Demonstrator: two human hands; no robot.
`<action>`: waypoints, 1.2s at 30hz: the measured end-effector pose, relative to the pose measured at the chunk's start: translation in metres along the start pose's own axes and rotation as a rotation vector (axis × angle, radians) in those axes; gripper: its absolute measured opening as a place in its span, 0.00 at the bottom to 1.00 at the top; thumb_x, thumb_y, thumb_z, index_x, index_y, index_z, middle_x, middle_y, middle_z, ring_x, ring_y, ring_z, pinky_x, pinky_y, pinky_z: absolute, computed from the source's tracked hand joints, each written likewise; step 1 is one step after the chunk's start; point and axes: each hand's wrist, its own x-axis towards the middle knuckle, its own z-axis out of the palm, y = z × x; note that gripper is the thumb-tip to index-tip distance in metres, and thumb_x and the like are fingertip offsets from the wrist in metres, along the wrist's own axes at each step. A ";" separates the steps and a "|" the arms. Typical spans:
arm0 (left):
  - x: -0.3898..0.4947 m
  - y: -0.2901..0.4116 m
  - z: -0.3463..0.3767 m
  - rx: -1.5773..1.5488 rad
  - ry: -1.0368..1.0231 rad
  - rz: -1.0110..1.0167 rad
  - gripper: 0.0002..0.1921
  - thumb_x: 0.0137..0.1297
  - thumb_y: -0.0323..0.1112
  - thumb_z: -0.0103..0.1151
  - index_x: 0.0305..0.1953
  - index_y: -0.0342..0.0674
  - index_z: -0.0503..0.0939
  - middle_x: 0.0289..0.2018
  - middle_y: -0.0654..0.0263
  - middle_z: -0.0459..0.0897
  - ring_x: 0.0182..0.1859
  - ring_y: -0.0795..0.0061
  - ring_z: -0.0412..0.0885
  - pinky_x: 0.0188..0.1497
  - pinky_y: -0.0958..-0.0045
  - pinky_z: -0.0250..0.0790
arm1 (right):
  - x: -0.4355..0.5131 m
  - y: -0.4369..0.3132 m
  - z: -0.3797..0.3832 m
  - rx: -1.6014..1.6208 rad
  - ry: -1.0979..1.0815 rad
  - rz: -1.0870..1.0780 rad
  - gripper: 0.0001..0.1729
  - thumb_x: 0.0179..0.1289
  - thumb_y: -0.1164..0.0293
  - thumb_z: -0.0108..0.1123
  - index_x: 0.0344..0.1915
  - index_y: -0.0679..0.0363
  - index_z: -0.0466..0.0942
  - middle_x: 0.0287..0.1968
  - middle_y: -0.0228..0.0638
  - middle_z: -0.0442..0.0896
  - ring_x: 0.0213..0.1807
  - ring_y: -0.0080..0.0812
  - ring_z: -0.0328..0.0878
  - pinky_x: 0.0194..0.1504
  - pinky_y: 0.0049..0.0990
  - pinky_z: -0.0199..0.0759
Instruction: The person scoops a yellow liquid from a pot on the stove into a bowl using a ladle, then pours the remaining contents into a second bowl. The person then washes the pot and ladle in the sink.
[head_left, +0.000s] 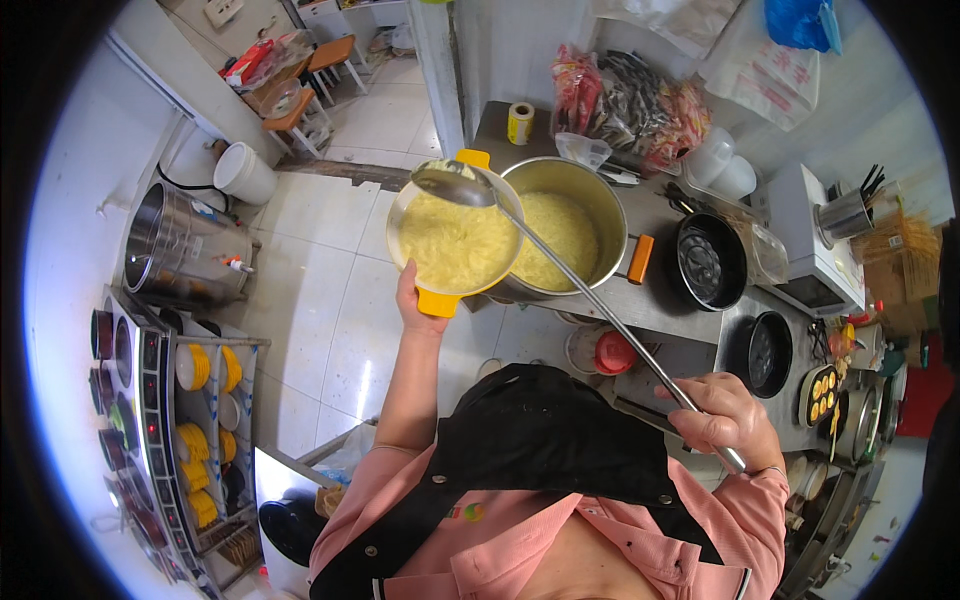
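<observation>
My left hand (418, 301) grips the lower yellow handle of a two-handled bowl (436, 301). Yellowish soup (457, 244) with pale strands fills much of it. In my right hand (726, 420) is the long metal handle of a ladle (457, 184), reaching diagonally across to the bowl. The ladle's head is over the bowl's far rim, with pale bits on its edge. Just right of the bowl stands a large metal pot (613, 225) holding similar yellow soup (559, 244), its left side partly hidden by the bowl.
Along the metal counter (679, 322) sit a black pan (705, 262), a second black pan (765, 354) and a mold with round yellow items (817, 396). A multi-burner stove (154, 420) stands left, beside shelves of stacked yellow-handled bowls (196, 442). Packets (630, 101) fill the counter's far end.
</observation>
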 end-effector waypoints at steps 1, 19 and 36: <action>0.000 0.000 -0.001 -0.010 -0.013 -0.001 0.26 0.63 0.44 0.46 0.59 0.37 0.62 0.55 0.58 0.70 0.56 0.60 0.70 0.57 0.59 0.64 | -0.002 0.001 0.001 -0.001 0.006 -0.010 0.14 0.39 0.75 0.64 0.30 0.61 0.72 0.34 0.46 0.81 0.22 0.33 0.77 0.19 0.26 0.68; 0.000 0.015 -0.016 0.023 0.017 0.058 0.26 0.63 0.45 0.44 0.60 0.38 0.61 0.57 0.58 0.68 0.58 0.59 0.68 0.58 0.58 0.62 | -0.067 0.064 0.051 0.387 0.539 0.893 0.09 0.59 0.77 0.47 0.30 0.70 0.75 0.29 0.43 0.82 0.29 0.33 0.82 0.36 0.26 0.75; -0.011 0.027 -0.047 0.066 0.103 0.106 0.26 0.63 0.45 0.43 0.60 0.39 0.62 0.56 0.59 0.69 0.56 0.61 0.70 0.55 0.58 0.65 | -0.071 0.102 0.085 0.566 0.272 0.829 0.08 0.60 0.77 0.47 0.34 0.70 0.74 0.31 0.46 0.81 0.35 0.38 0.82 0.38 0.30 0.77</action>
